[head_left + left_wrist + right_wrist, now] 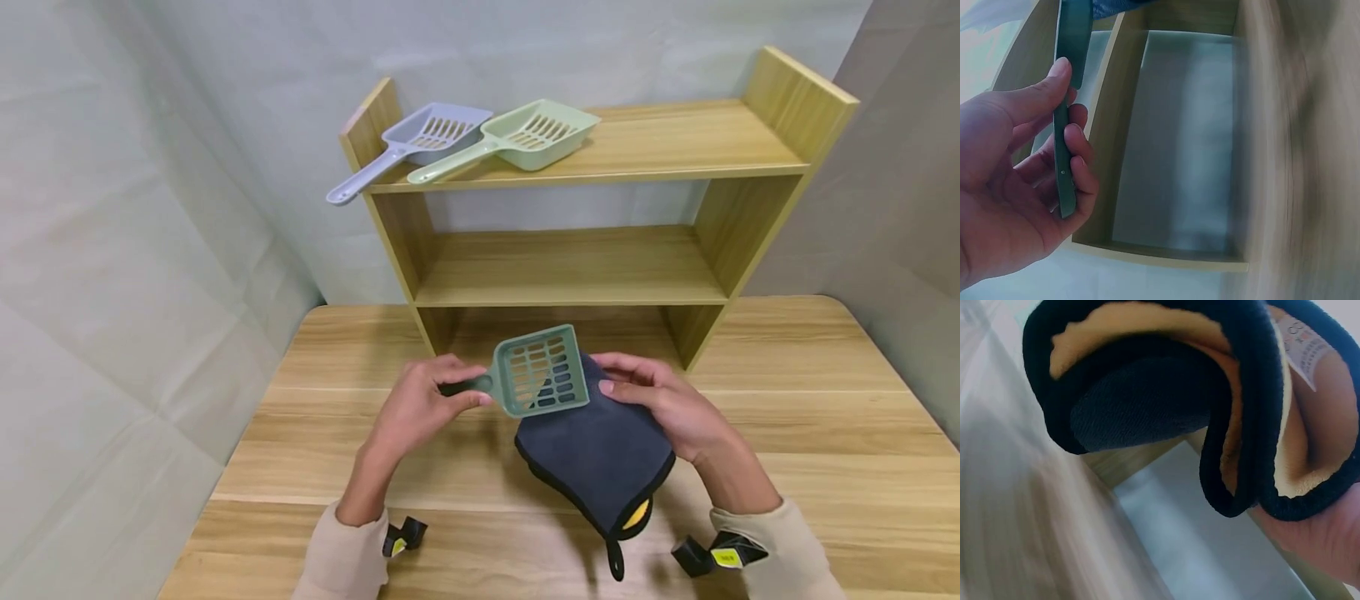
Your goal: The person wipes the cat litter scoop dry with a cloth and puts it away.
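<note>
My left hand (pixel 420 404) grips the handle of a dark green litter scoop (pixel 512 379), its slotted pan turned up. In the left wrist view the thumb lies along the handle (pixel 1063 150) and the fingers curl round it. A dark navy cloth (pixel 596 450) with black edging, yellow lining and a hanging loop is held by my right hand (pixel 663 396), thumb on top. The scoop's pan overlaps the cloth's upper left in the head view. The right wrist view shows the cloth (pixel 1147 406) folded over, with a white label (pixel 1302 350) inside.
A wooden shelf unit (pixel 573 304) stands at the back of the wooden table (pixel 315 442). On its top board lie a lavender litter scoop (pixel 367 177) and a pale green litter scoop (pixel 453 161), handles jutting over the front left edge. Grey-white sheeting (pixel 150 208) hangs behind.
</note>
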Tool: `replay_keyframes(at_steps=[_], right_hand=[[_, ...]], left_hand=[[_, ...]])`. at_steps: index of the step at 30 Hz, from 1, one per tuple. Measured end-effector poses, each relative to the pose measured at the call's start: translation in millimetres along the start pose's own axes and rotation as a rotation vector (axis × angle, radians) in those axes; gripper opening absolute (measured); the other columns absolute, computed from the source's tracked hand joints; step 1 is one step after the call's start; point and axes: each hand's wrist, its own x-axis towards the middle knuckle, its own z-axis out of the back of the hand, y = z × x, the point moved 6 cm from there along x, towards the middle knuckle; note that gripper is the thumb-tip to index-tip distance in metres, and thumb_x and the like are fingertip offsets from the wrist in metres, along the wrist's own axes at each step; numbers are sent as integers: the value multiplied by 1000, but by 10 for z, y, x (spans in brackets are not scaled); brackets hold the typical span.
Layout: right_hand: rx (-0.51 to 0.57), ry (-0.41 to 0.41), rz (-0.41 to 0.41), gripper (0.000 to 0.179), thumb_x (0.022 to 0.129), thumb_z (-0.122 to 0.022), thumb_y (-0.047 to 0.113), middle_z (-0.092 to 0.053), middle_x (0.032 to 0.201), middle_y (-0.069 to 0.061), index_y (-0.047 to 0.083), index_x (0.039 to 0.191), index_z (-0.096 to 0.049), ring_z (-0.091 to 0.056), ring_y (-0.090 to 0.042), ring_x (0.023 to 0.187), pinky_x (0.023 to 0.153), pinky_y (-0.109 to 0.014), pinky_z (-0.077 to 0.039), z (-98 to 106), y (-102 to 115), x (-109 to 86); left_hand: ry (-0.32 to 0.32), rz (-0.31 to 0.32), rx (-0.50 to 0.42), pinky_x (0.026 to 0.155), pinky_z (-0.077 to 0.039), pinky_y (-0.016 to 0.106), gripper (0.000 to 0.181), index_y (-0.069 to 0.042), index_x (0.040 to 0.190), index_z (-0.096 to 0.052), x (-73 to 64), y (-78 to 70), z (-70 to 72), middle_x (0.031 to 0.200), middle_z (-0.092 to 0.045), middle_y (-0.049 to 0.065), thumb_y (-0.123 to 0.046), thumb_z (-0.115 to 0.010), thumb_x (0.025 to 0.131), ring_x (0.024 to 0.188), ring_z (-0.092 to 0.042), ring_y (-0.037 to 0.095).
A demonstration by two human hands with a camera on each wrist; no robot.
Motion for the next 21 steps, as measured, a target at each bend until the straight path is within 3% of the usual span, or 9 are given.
replay_keyframes(at_steps=[9, 21], right_hand=[[27, 0, 54, 39, 109, -51, 0, -75, 123, 2, 22, 136, -70, -77, -14, 98, 82, -30, -64, 115, 134, -71], [23, -85, 82, 39, 110, -52, 1, -74, 122, 5, 25, 135, -71, -76, -12, 97, 80, -30, -64, 208, 181, -102]], left_hand=[[21, 33, 33, 61, -42, 23, 39, -5, 125, -80, -14, 41, 52, 104, -79, 4, -14, -89, 88, 68, -48, 13], [102, -25, 56, 62, -46, 22, 37, -3, 122, -81, -35, -10, 50, 95, -79, 3, -12, -89, 88, 76, -57, 9]])
